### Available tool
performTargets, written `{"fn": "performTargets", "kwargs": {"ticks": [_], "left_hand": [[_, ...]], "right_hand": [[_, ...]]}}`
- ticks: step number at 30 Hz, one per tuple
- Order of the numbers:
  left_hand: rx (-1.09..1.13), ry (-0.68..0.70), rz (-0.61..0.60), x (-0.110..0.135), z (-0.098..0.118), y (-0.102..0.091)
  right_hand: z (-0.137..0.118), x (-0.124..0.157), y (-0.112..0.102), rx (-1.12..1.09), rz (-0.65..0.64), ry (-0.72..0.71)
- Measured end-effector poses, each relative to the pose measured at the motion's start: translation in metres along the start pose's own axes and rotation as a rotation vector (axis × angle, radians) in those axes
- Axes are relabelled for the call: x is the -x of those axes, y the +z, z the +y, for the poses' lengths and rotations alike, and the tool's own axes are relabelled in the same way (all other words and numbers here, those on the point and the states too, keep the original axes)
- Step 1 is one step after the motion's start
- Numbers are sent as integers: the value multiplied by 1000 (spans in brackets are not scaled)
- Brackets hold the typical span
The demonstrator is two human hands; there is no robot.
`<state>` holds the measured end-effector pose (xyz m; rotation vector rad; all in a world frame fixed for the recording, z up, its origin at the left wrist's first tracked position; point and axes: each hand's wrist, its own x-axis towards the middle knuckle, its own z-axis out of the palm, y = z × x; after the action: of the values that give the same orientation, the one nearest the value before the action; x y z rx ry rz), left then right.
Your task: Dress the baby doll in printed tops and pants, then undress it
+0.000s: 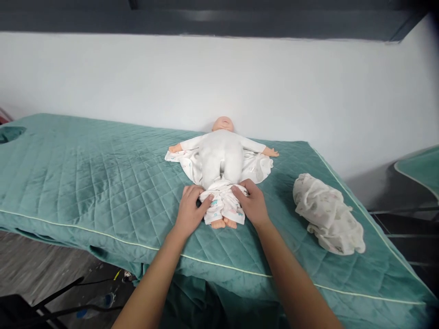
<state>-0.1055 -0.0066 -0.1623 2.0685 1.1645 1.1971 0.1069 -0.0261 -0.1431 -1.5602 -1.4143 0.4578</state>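
Note:
A baby doll (221,153) with a white cloth body lies on its back, head toward the wall and arms spread. Small white printed pants (222,201) are bunched around its lower legs, and its bare feet stick out of the leg openings. My left hand (192,208) grips the pants at their left side, thumb on top. On the right side my right hand (252,201) holds them the same way, thumb over the fabric. Under the doll's back and arms a white printed baby shirt (257,165) lies spread open.
The doll rests on a bed with a green quilted cover (103,183), against a white wall. A bundled white printed cloth (327,214) lies to the right. Below the bed's front edge, a plastic bottle (98,305) is on the floor at the left.

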Motion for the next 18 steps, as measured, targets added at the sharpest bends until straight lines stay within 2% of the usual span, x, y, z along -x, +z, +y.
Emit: {"fn": "performTargets", "kwargs": {"ticks": [6, 13, 16, 18], "left_hand": [[-26, -42, 2, -1, -1, 1], [34, -65, 5, -2, -1, -1], [118, -18, -50, 2, -3, -4], [157, 32, -128, 7, -5, -6]], "right_hand": [[-5, 15, -6, -88, -89, 93], [-11, 40, -18, -174, -295, 75], [-11, 52, -22, -116, -362, 49], [-9, 59, -22, -45, -345, 26]]}}
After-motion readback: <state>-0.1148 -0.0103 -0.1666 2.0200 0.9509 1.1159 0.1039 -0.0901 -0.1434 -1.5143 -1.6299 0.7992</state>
